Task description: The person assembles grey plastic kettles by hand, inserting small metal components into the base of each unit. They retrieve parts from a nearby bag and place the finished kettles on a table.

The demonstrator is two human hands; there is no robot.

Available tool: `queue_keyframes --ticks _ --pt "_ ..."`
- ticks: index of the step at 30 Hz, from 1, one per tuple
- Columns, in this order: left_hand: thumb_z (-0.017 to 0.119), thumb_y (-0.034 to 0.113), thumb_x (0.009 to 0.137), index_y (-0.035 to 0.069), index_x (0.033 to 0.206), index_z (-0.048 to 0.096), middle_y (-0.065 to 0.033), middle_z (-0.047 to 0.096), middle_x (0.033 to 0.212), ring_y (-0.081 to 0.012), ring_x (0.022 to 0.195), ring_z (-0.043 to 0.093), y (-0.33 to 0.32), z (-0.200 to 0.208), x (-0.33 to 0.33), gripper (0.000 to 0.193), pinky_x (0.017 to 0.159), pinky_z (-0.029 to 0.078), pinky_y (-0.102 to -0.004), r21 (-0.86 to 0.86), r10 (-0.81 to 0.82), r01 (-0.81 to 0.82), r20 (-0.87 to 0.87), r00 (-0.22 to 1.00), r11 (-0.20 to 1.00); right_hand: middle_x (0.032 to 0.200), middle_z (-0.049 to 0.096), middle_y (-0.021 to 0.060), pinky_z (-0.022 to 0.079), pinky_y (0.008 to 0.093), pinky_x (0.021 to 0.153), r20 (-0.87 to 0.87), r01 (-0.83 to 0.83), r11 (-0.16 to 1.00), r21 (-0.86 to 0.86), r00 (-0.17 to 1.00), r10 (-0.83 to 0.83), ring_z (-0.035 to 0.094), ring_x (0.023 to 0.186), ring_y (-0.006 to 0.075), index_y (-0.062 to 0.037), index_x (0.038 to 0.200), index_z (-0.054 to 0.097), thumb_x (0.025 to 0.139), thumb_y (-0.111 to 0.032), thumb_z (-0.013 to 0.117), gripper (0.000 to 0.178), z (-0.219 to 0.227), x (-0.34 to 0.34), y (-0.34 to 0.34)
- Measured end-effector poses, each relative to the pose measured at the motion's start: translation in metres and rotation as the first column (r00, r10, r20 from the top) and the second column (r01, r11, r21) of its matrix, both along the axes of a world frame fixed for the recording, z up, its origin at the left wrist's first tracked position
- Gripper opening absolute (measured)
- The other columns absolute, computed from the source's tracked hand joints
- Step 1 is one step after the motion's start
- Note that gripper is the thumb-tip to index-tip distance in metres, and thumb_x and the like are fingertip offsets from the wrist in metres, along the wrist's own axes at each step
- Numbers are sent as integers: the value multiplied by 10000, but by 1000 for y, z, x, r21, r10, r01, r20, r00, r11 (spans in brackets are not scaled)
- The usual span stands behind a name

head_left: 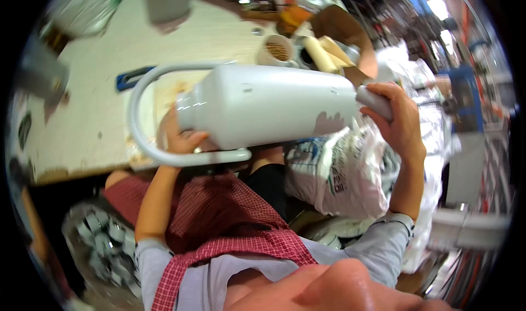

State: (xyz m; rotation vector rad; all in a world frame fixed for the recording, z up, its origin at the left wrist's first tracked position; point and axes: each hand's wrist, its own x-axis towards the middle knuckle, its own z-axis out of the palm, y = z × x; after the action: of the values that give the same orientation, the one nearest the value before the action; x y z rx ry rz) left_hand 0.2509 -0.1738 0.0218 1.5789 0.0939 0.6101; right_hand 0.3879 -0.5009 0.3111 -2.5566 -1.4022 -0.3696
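Observation:
A large, smooth, light grey thermos flask casing (285,100) lies on its side across the front of the table, above my lap. Its long U-shaped handle (139,105) curves around the narrow neck end on the left. My left hand (183,136) is closed around that neck, inside the loop of the handle. At the wide right end, my right hand (399,111) grips a short grey cylindrical piece (375,103) between thumb and fingers. Whether this piece touches the casing or stands just off it, I cannot tell.
Behind the casing are a blue cutter (130,79), a cup of brass-coloured screws (269,57) and a cream roll (320,55). Grey vessels stand at the back (167,1) and left (44,73). Bulging plastic bags flank me, one white (350,185), one clear with grey parts (107,251).

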Motion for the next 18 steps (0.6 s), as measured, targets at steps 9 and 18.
queue_keyframes --ticks 9,18 --pt "769 456 774 22 1120 659 -143 689 1047 -326 1045 619 6 24 9 565 985 327 -479 426 -46 -67 249 967 902 892 628 49 508 367 652 -88 -334 896 -293 943 322 639 780 256 -130 1072 647 746 -181 771 352 -29 2 145" --pt "768 490 763 1 1094 654 -134 687 933 -321 883 648 4 24 12 602 976 347 -485 452 24 -168 307 951 876 897 631 63 520 386 660 -123 -349 879 -324 937 327 652 797 281 -95 1050 628 750 -146 772 337 -33 5 152"
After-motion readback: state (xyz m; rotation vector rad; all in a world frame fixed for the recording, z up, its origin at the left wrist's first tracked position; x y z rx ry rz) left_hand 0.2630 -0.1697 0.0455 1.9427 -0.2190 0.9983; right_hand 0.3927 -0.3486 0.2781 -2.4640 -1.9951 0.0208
